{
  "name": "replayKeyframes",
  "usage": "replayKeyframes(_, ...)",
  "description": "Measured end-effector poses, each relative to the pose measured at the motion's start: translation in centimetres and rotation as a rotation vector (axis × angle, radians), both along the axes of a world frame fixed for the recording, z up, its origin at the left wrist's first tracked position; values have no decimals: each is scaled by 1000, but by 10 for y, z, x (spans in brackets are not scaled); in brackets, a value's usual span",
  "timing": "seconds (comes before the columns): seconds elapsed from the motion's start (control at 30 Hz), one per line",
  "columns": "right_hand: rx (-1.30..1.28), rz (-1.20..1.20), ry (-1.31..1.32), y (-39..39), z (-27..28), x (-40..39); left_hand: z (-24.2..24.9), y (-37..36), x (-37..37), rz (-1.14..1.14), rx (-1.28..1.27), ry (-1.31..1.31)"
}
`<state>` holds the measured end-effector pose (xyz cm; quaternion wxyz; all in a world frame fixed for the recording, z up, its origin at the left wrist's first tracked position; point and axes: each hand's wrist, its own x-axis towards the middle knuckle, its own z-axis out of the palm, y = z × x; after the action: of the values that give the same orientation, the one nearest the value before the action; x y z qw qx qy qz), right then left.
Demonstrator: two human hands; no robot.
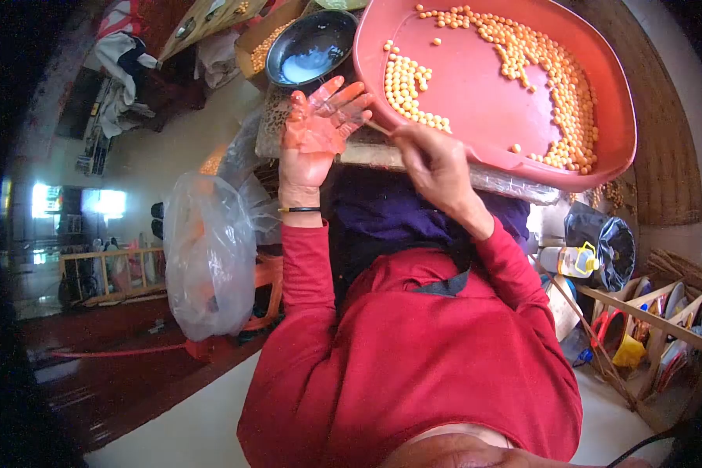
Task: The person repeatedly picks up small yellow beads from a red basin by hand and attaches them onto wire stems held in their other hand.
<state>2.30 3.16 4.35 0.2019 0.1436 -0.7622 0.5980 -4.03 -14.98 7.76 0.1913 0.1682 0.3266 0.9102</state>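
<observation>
My left hand is held palm up with its fingers apart, the palm and fingers coated in wet orange-red. Opposite it, my right hand is closed around a thin stick that points at the left fingers; its far end is hard to make out. Just beyond the left fingertips stands a black bowl with a whitish liquid in it. A large red plastic tub lies beyond the right hand, with many small round orange balls along its sides.
A clear plastic bag hangs left of my left arm, near an orange stool. Behind the bowl is a cardboard box of orange balls. To the right are a bottle with a yellow handle, a black bag and a wooden rack.
</observation>
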Motion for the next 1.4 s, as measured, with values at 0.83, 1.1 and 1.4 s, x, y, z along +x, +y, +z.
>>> replayKeyframes(0.83,165,1,36,5,-5,-6,-8,-6,3,476,-905,161)
replayKeyframes(1.1,187,-61,82,10,-3,-9,-3,0,4,325,-769,143)
replayKeyframes(1.4,100,-112,-44,21,-10,-11,5,12,10,311,-652,114)
